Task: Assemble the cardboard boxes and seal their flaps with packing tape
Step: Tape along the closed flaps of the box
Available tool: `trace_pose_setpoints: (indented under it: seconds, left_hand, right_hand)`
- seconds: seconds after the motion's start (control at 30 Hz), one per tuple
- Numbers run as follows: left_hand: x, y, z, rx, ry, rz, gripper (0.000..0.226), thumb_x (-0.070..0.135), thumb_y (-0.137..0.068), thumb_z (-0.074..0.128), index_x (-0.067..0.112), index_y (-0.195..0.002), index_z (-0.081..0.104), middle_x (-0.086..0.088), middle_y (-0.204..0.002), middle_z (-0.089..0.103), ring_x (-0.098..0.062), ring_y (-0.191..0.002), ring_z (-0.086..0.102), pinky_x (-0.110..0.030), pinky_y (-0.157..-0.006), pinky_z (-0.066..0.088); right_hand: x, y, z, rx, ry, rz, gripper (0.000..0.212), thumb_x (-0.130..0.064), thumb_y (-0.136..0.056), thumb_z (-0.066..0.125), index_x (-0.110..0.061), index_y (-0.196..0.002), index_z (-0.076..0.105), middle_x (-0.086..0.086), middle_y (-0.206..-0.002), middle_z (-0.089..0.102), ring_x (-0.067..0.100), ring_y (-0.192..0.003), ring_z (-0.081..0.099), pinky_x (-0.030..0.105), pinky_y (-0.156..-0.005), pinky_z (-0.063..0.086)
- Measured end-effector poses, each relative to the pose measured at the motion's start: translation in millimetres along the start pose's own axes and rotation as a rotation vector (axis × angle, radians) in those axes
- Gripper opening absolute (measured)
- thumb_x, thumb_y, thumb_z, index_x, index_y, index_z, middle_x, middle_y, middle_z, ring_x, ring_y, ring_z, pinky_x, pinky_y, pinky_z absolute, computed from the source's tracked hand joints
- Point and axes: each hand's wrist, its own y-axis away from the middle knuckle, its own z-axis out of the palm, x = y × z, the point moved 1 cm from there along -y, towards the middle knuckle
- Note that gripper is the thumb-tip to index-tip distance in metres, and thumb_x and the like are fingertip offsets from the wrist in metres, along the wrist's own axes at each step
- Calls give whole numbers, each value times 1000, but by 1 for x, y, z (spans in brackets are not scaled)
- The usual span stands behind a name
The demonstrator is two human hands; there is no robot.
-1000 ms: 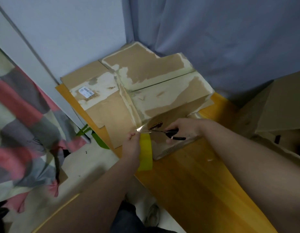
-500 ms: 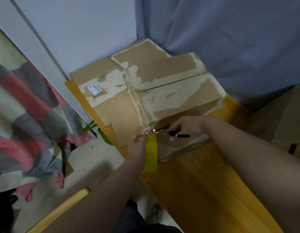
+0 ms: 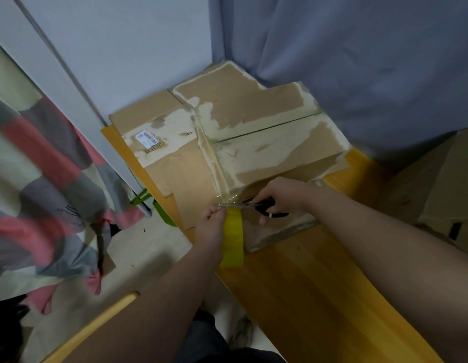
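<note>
A worn cardboard box (image 3: 274,150) with torn, whitish patches stands on the wooden table (image 3: 306,297), its top flaps closed. A flattened piece of cardboard (image 3: 185,176) lies to its left. My left hand (image 3: 210,226) grips a yellow roll of packing tape (image 3: 233,239) at the box's near left corner. A clear strip of tape runs from the roll up to the box. My right hand (image 3: 282,195) holds black-handled scissors (image 3: 256,206), whose blades lie across that strip just above the roll.
Blue-grey curtains hang behind the table. Another cardboard box (image 3: 442,195) stands at the right. A patterned cloth (image 3: 41,192) hangs at the left over the floor. A green object (image 3: 159,213) lies below the table's left edge. A wooden chair rail (image 3: 96,328) crosses the lower left.
Both hands have stayed at the box's near corner. The scissors' blades have closed in on the tape strip above the roll. The view has shifted slightly.
</note>
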Motion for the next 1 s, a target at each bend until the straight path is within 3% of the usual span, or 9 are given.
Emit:
trace_pose_setpoints:
  seconds: [0.2, 0.33, 0.47, 0.6, 0.77, 0.83, 0.9, 0.93, 1.0]
  left_hand:
    - [-9, 4, -9, -16, -56, 21, 11, 28, -89, 62, 28, -78, 61, -13, -102, 63, -40, -105, 57, -58, -93, 46]
    - [-13, 18, -14, -45, -119, 62, 11, 31, -90, 61, 30, -79, 61, -10, -107, 60, -35, -105, 55, -51, -94, 47]
    - [-18, 34, -8, -193, -223, 144, 11, 29, -94, 56, 22, -88, 59, 2, -99, 55, -17, -87, 50, -30, -70, 42]
    - [-21, 47, 12, -331, -349, 143, 16, 22, -92, 58, 34, -82, 62, -2, -105, 57, -25, -96, 54, -37, -79, 45]
    - [-27, 63, 35, -492, -499, 183, 18, 21, -90, 60, 38, -87, 60, -13, -112, 52, -33, -98, 54, -50, -85, 47]
    - [-30, 68, 44, -563, -530, 217, 14, 20, -93, 57, 34, -96, 58, -11, -106, 47, -28, -90, 51, -46, -76, 45]
    - [-35, 73, 53, -639, -554, 246, 14, 18, -96, 53, 27, -106, 57, -3, -101, 46, -21, -86, 48, -35, -70, 43]
    - [-37, 77, 58, -675, -566, 261, 15, 17, -97, 52, 24, -109, 56, 0, -99, 45, -18, -85, 48, -28, -67, 43]
    - [-42, 86, 71, -738, -598, 300, 15, 15, -96, 53, 21, -109, 56, 2, -97, 45, -14, -79, 48, -18, -58, 43]
  right_hand:
    - [-2, 9, 18, -43, -177, 47, 41, -40, -84, 70, -28, -121, 57, -9, -105, 58, 15, -97, 54, 28, -79, 44]
    - [-4, 29, 30, 9, -385, 66, 33, -49, -83, 67, -30, -105, 50, -7, -98, 54, 16, -85, 53, 29, -73, 44]
    - [7, 58, 64, 115, -492, 154, 18, -30, -94, 60, -26, -101, 44, -8, -89, 49, 13, -77, 50, 22, -64, 40]
    - [32, 92, 138, 288, -655, 531, 29, -38, -96, 55, -15, -110, 43, 1, -79, 49, 18, -67, 49, 28, -59, 39]
    - [57, 142, 199, 105, -493, 870, 46, -31, -97, 54, -8, -133, 36, 7, -99, 54, 15, -65, 51, 30, -54, 42]
    - [56, 156, 204, 67, -482, 923, 54, -29, -96, 55, -7, -140, 33, 9, -113, 54, 15, -67, 50, 28, -53, 39]
    - [51, 167, 195, 48, -316, 976, 44, -24, -97, 54, -14, -137, 39, 3, -95, 55, 18, -71, 55, 31, -55, 45]
    - [49, 170, 187, 116, -201, 962, 37, -23, -98, 51, -16, -134, 44, 2, -87, 54, 21, -76, 59, 35, -59, 50]
    - [45, 171, 170, 504, -246, 788, 36, -27, -98, 48, -16, -133, 47, 4, -99, 58, 25, -93, 60, 39, -73, 53]
